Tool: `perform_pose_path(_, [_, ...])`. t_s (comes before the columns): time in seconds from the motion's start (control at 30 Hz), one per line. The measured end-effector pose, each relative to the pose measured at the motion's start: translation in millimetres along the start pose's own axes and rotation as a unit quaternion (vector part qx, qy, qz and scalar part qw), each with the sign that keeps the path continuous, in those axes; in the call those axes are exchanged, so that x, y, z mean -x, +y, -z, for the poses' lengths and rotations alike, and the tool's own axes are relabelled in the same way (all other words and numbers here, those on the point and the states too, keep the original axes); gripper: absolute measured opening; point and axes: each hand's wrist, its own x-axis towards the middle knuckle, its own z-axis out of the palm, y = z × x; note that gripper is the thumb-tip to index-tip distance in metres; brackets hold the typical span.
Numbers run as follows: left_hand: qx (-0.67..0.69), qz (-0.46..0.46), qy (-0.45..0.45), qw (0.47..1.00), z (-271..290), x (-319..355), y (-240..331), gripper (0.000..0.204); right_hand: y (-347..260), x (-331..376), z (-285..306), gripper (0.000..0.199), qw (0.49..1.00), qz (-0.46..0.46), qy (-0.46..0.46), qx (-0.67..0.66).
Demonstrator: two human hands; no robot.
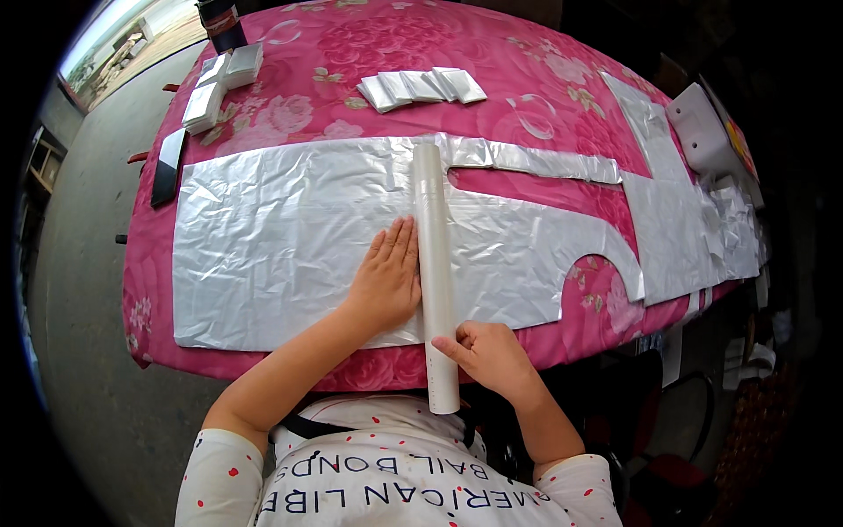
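Observation:
A thin, silvery plastic sheet (263,246), cut like an apron with curved cut-outs at its right end, lies spread and slightly creased on the table. Across its middle rests a long off-white tube (432,237), pointing from the far edge toward my body, its near end jutting past the table edge. My left hand (392,272) lies flat on the sheet, fingers stretched out and together, along the tube's left side. Around the tube's near part my right hand (486,351) is closed, thumb on top; its other fingers are partly hidden.
Folded plastic packets (421,88) lie overlapped in a row at the far side. More stacked packets (206,104) and a phone (169,167) are at the left, with a dark container (221,25) behind. Further plastic sheets (676,237) and a white box (700,120) occupy the right end.

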Motion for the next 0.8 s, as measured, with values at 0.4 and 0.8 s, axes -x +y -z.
perform_pose_path(0.4, [0.000,-0.017,0.000,1.000,3,-5,2,0.057,-17,-197,47,0.039,0.846,-0.042,0.061,-0.529])
perform_pose_path(0.8, [0.008,-0.018,0.000,1.000,-2,-3,1,0.062,99,-223,195,0.022,0.543,0.169,0.246,-0.785])
